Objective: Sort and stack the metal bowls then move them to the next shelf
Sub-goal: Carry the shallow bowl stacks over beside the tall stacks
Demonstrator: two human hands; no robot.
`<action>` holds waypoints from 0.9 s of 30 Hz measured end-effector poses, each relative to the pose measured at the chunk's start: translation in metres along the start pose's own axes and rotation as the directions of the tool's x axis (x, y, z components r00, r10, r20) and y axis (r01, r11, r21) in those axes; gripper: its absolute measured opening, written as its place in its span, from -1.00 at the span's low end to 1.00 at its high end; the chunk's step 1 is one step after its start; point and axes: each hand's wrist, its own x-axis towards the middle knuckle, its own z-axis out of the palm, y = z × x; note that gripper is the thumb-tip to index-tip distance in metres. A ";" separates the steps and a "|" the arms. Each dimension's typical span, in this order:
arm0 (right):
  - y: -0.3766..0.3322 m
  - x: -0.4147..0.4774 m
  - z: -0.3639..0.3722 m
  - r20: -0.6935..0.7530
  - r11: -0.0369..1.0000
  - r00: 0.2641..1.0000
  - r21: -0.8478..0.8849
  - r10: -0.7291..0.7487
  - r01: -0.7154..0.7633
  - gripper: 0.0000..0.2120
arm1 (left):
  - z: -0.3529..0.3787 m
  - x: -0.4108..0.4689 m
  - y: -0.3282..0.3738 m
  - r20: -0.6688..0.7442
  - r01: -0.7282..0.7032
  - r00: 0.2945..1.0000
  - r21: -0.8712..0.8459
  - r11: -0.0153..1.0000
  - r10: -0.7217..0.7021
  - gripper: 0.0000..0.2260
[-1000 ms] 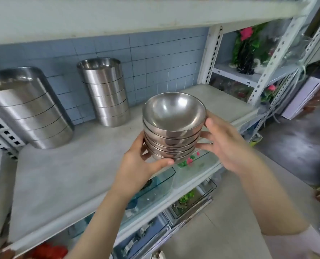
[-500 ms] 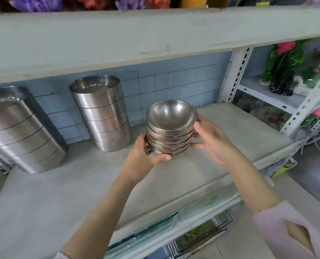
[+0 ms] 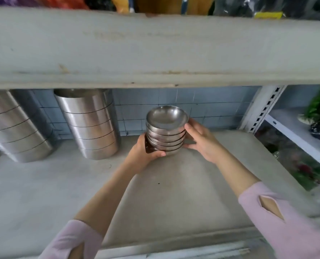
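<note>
Bowl stack (image 3: pixel 165 135) deeper between 2 hands (image 3: pixel 144 153) (image 3: pixel 202 143)

Single cam, head-worn, wide-angle w/ bent edges. It sits in front of & above the bowl stack (image 3: pixel 165 131), facing fwd & down into the shelf bay. The stack is near, approx frame centre. The upper shelf board (image 3: pixel 155 49) crosses above the stack & fills the top third, so the lens looks under its front edge. Behind the stack: tile wall (image 3: pixel 211 109). Left of it: tall steel stacks (image 3: pixel 91 124). Right of it: upright post (image 3: pixel 262 107). Below it: lower shelf board (image 3: pixel 183 193), down to the bottom edge.
</note>
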 end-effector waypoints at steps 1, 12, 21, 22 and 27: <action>0.001 0.004 -0.003 0.014 1.000 1.000 0.006 -0.010 0.010 -0.62 | 0.003 0.004 0.000 -0.009 0.009 1.000 -0.003 1.000 -0.009 -0.18; 0.012 0.035 -0.018 0.134 0.989 0.986 -0.091 -0.099 0.112 -0.29 | 0.006 0.018 0.009 -0.033 0.040 0.999 0.081 0.996 -0.038 -0.25; 0.013 0.036 -0.020 0.095 0.959 0.988 -0.245 -0.120 0.141 -0.34 | 0.018 0.009 0.006 -0.105 -0.032 0.994 -0.031 0.999 0.028 -0.18; 0.013 0.037 -0.020 0.090 0.955 0.988 -0.256 -0.129 0.148 -0.36 | 0.017 0.009 0.006 -0.090 -0.035 0.995 -0.038 0.999 0.031 -0.18; 0.012 0.038 -0.018 0.073 0.947 0.991 -0.295 -0.110 0.127 -0.40 | 0.015 0.007 0.014 -0.074 -0.058 0.996 -0.120 0.991 0.049 -0.07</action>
